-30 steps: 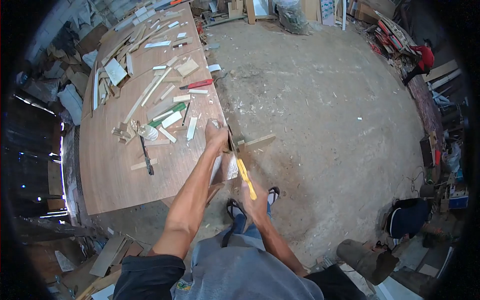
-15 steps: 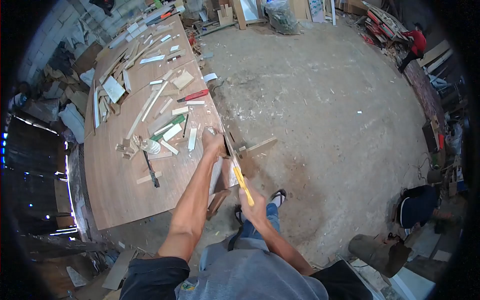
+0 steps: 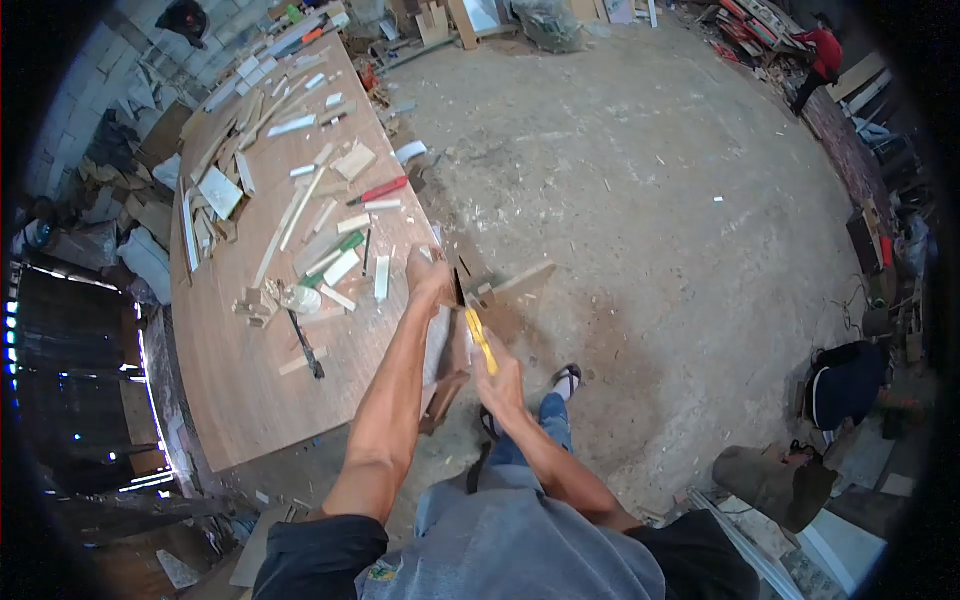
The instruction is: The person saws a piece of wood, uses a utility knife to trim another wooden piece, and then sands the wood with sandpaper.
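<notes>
Yellow saw handle (image 3: 481, 341) (apparently plain)

A hand could slide over the near left part of the big table (image 3: 240, 400). A bit farther up, the long black tool (image 3: 306, 345) and the clear cup (image 3: 300, 298) get in the way. Past them, the green thing (image 3: 333, 260), the red tool (image 3: 378, 190) and lots of wood bits leave just small gaps. By the right edge, the left hand (image 3: 430, 275) and the yellow handle (image 3: 482, 342) block the way. Over the floor (image 3: 660, 230), there is wide room.
</notes>
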The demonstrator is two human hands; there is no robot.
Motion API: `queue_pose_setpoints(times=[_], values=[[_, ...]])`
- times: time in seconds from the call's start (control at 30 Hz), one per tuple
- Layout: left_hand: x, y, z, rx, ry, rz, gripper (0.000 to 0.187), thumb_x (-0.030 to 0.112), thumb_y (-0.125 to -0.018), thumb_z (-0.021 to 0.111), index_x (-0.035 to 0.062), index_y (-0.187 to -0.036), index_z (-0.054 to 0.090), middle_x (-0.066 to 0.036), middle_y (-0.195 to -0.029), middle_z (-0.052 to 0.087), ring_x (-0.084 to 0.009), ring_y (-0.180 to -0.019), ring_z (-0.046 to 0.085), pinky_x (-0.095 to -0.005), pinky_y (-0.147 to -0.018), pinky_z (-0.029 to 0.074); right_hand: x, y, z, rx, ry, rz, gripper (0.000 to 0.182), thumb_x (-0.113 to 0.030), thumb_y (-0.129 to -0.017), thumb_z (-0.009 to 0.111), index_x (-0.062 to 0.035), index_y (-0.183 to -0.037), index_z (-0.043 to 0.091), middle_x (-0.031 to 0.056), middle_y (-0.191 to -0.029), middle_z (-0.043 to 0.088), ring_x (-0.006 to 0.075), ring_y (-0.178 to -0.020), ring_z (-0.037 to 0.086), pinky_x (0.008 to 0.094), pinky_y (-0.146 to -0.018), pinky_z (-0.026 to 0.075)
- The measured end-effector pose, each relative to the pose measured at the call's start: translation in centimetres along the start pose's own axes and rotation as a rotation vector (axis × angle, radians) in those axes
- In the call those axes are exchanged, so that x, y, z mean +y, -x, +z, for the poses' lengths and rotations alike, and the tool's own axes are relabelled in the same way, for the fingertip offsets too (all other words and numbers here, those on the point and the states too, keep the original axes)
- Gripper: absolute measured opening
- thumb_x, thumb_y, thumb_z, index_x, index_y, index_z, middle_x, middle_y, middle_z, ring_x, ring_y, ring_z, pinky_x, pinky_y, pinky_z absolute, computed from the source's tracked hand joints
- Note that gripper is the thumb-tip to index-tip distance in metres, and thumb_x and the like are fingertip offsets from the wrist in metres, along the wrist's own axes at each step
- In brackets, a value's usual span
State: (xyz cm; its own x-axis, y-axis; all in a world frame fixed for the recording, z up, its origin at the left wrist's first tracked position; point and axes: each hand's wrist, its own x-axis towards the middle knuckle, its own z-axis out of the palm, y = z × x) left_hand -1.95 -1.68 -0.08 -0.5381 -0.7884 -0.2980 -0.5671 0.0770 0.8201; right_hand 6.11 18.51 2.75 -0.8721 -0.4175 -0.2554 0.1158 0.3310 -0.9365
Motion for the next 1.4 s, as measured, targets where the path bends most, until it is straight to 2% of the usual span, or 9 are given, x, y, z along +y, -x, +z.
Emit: queue_pose_setpoints(times=[0.23, 0.4, 1.03, 1.13, 1.2, 1.27, 1.33, 1.37, 1.4], values=[[-1.4, -0.5, -0.1, 0.013, 0.050, -0.013, 0.031, 0.004, -0.079, 0.059, 0.0009, -0.110, 0.060, -0.023, -0.109, 0.067, -0.0336, -0.105, 0.065, -0.0395, -0.089, 0.049, -0.4, 1.1, -0.4, 0.095, -0.141, -0.076, 0.041, -0.019, -0.097, 0.060, 0.0090, -0.127, 0.059, 0.0265, -0.116, 0.068, 0.0285, -0.111, 0.065, 0.0355, -0.096, 0.049], [-0.3, 0.6, -0.9, 0.072, -0.015, -0.005, 0.030, 0.002, -0.078, 0.057, 0.0011, -0.108, 0.060, -0.023, -0.108, 0.067, -0.0337, -0.103, 0.066, -0.0388, -0.089, 0.049, 0.0, 0.3, -0.6, 0.166, -0.190, -0.207, 0.044, -0.023, -0.097, 0.060, 0.0085, -0.127, 0.060, 0.0248, -0.116, 0.069, 0.0261, -0.108, 0.066, 0.0348, -0.094, 0.049], [-0.1, 0.8, -1.1, 0.070, -0.025, -0.020, 0.036, 0.013, -0.083, 0.062, -0.0003, -0.116, 0.060, -0.019, -0.107, 0.067, -0.0266, -0.099, 0.065, -0.0377, -0.084, 0.050, -2.9, 0.2, 0.5, 0.030, -0.033, 0.000, 0.043, -0.018, -0.096, 0.059, 0.0101, -0.128, 0.057, 0.0280, -0.117, 0.067, 0.0300, -0.111, 0.066, 0.0380, -0.096, 0.049], [-0.9, 0.0, -0.8, 0.065, 0.012, -0.041, 0.029, 0.006, -0.078, 0.061, 0.0032, -0.107, 0.060, -0.021, -0.104, 0.067, -0.0305, -0.100, 0.066, -0.0390, -0.085, 0.050, -1.6, 1.5, 0.5, 0.056, -0.018, -0.183, 0.043, -0.020, -0.096, 0.058, 0.0082, -0.129, 0.057, 0.0278, -0.112, 0.068, 0.0289, -0.105, 0.068, 0.0390, -0.090, 0.051], [-1.8, -0.7, -0.6, -0.003, 0.041, -0.109, 0.030, 0.004, -0.078, 0.061, 0.0041, -0.108, 0.060, -0.020, -0.103, 0.067, -0.0296, -0.099, 0.066, -0.0395, -0.085, 0.050, -1.1, -0.5, 1.5, 0.016, -0.014, -0.144, 0.044, -0.024, -0.095, 0.057, 0.0029, -0.130, 0.059, 0.0351, -0.086, 0.063, 0.0462, -0.086, 0.068, 0.0468, -0.071, 0.053], [-1.2, -0.4, -1.0, 0.011, 0.047, -0.042, 0.031, 0.004, -0.077, 0.061, 0.0043, -0.107, 0.061, -0.020, -0.101, 0.068, -0.0289, -0.096, 0.066, -0.0394, -0.082, 0.051, -1.4, -0.6, 0.6, -0.057, 0.053, -0.069, 0.044, -0.024, -0.095, 0.057, 0.0031, -0.129, 0.058, 0.0350, -0.088, 0.064, 0.0474, -0.086, 0.067, 0.0475, -0.072, 0.054], [-0.4, -0.7, -1.2, 0.013, 0.035, -0.014, 0.031, 0.005, -0.077, 0.061, 0.0023, -0.108, 0.060, -0.019, -0.100, 0.068, -0.0282, -0.093, 0.067, -0.0390, -0.081, 0.051, -2.3, 1.6, -0.1, 0.118, -0.016, -0.328, 0.041, -0.026, -0.094, 0.057, 0.0045, -0.122, 0.061, 0.0346, -0.086, 0.064, 0.0493, -0.081, 0.066, 0.0493, -0.070, 0.053], [0.2, -0.4, -1.2, 0.018, 0.036, -0.056, 0.031, 0.006, -0.078, 0.062, 0.0013, -0.108, 0.060, -0.018, -0.100, 0.068, -0.0279, -0.092, 0.067, -0.0390, -0.081, 0.051, -1.2, 1.6, 0.5, 0.099, -0.011, -0.345, 0.039, -0.023, -0.097, 0.058, 0.0037, -0.125, 0.060, 0.0283, -0.093, 0.069, 0.0306, -0.084, 0.070, 0.0407, -0.075, 0.053], [0.3, 0.8, -1.4, 0.018, 0.034, -0.115, 0.031, 0.006, -0.078, 0.062, 0.0003, -0.109, 0.060, -0.018, -0.100, 0.069, -0.0276, -0.092, 0.067, -0.0390, -0.080, 0.051, 0.2, 1.2, 0.8, 0.091, -0.006, -0.324, 0.039, -0.023, -0.097, 0.058, 0.0037, -0.125, 0.060, 0.0283, -0.093, 0.069, 0.0306, -0.084, 0.070, 0.0407, -0.075, 0.053]])
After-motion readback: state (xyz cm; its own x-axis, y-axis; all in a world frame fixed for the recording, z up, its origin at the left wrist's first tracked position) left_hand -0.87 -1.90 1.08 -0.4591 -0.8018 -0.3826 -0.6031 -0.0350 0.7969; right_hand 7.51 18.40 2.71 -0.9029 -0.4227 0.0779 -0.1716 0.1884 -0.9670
